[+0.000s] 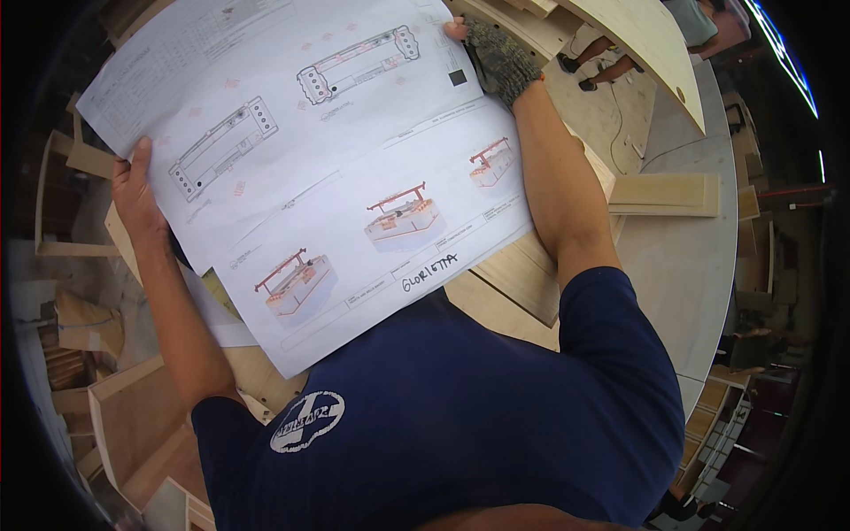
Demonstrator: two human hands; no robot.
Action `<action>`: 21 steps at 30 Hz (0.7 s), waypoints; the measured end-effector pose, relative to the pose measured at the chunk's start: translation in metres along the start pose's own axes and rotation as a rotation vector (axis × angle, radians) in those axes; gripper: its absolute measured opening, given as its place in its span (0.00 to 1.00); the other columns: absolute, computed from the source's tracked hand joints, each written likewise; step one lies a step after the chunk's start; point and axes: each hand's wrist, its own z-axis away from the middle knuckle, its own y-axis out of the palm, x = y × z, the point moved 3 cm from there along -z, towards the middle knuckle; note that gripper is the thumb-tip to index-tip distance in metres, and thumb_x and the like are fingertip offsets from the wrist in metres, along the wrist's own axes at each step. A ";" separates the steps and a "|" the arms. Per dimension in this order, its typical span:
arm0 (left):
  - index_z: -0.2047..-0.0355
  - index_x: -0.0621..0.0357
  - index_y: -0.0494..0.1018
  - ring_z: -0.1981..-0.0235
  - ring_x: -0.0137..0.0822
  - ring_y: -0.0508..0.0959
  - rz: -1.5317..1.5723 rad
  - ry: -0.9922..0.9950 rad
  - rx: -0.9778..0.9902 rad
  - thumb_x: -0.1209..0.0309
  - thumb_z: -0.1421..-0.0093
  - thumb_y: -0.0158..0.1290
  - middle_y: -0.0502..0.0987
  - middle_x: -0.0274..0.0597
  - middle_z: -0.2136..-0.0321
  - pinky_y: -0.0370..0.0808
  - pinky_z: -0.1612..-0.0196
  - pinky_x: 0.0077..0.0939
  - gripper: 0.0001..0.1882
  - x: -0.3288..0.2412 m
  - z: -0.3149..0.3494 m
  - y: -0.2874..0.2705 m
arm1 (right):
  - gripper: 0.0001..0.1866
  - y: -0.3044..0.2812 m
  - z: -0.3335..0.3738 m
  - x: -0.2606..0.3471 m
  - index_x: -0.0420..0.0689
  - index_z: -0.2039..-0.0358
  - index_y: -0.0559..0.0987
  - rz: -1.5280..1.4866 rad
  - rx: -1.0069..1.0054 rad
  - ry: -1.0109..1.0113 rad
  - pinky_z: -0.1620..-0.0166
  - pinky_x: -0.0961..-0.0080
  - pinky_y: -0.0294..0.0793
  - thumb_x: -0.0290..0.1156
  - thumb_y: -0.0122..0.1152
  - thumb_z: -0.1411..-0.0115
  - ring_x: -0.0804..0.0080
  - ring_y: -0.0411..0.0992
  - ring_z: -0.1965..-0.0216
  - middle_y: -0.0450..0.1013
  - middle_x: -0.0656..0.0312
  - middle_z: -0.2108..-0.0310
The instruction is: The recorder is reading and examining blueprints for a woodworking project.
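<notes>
A large white construction drawing (pixel 292 203) is spread in front of my chest, tilted, with printed plans and small coloured pictures of a counter-like structure on it. My left hand (pixel 142 199) grips its left edge, the thumb on top and the other fingers mostly behind the paper. At the upper right edge my right hand (pixel 500 64), in a grey knitted glove with a bare thumb tip, pinches the sheet. Another white sheet (pixel 202 305) shows beneath the drawing near my left forearm.
Wooden boards (pixel 518 279) lie beneath the drawing, and a light plank (pixel 668 195) rests to the right. A curved wooden panel (pixel 646 53) stands at the upper right, near another person's legs (pixel 606 64). Wooden frames (pixel 66 195) and an open box (pixel 133 425) are at left.
</notes>
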 end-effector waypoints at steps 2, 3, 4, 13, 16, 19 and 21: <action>0.51 0.67 0.69 0.62 0.35 0.81 0.012 0.002 0.007 0.73 0.38 0.56 0.78 0.49 0.57 0.80 0.57 0.25 0.17 0.001 -0.001 -0.001 | 0.28 -0.001 0.008 0.002 0.46 0.51 0.79 0.132 -0.058 -0.147 0.48 0.76 0.70 0.50 0.69 0.48 0.71 0.72 0.51 0.75 0.57 0.52; 0.51 0.67 0.69 0.62 0.35 0.81 0.025 0.005 0.016 0.73 0.38 0.56 0.78 0.49 0.57 0.80 0.57 0.25 0.17 0.001 -0.001 -0.002 | 0.28 -0.001 0.006 0.003 0.46 0.51 0.79 0.132 -0.056 -0.148 0.48 0.76 0.70 0.50 0.69 0.48 0.71 0.72 0.51 0.75 0.57 0.52; 0.51 0.67 0.69 0.62 0.35 0.81 0.025 0.006 0.014 0.73 0.38 0.56 0.78 0.49 0.57 0.80 0.57 0.25 0.17 0.002 -0.001 -0.002 | 0.28 -0.001 0.000 0.002 0.46 0.51 0.78 0.036 -0.016 -0.065 0.48 0.76 0.71 0.50 0.69 0.48 0.71 0.72 0.51 0.75 0.57 0.52; 0.51 0.68 0.69 0.62 0.36 0.81 0.015 0.003 -0.002 0.73 0.39 0.57 0.78 0.49 0.58 0.80 0.57 0.25 0.18 0.000 0.000 -0.001 | 0.29 0.007 -0.048 -0.055 0.43 0.48 0.77 -0.110 0.093 -0.084 0.46 0.77 0.70 0.49 0.66 0.45 0.72 0.71 0.50 0.75 0.57 0.51; 0.51 0.68 0.69 0.62 0.35 0.81 0.023 0.011 -0.005 0.73 0.39 0.57 0.78 0.49 0.58 0.80 0.58 0.25 0.18 -0.001 0.000 0.002 | 0.30 0.005 -0.059 -0.066 0.42 0.47 0.76 -0.037 0.078 -0.143 0.45 0.77 0.69 0.49 0.65 0.44 0.71 0.70 0.48 0.74 0.57 0.50; 0.51 0.68 0.69 0.63 0.35 0.81 0.012 0.011 -0.017 0.72 0.39 0.58 0.78 0.49 0.58 0.81 0.58 0.24 0.18 -0.001 0.001 0.000 | 0.30 0.008 -0.051 -0.057 0.42 0.47 0.76 -0.034 0.074 -0.146 0.43 0.77 0.68 0.49 0.65 0.44 0.70 0.70 0.47 0.74 0.57 0.49; 0.52 0.68 0.69 0.63 0.34 0.81 0.003 0.013 -0.015 0.72 0.39 0.58 0.78 0.49 0.58 0.81 0.59 0.24 0.18 -0.002 0.002 0.001 | 0.31 0.008 -0.041 -0.048 0.42 0.47 0.75 -0.053 0.073 -0.106 0.43 0.76 0.68 0.50 0.65 0.44 0.70 0.70 0.47 0.73 0.57 0.48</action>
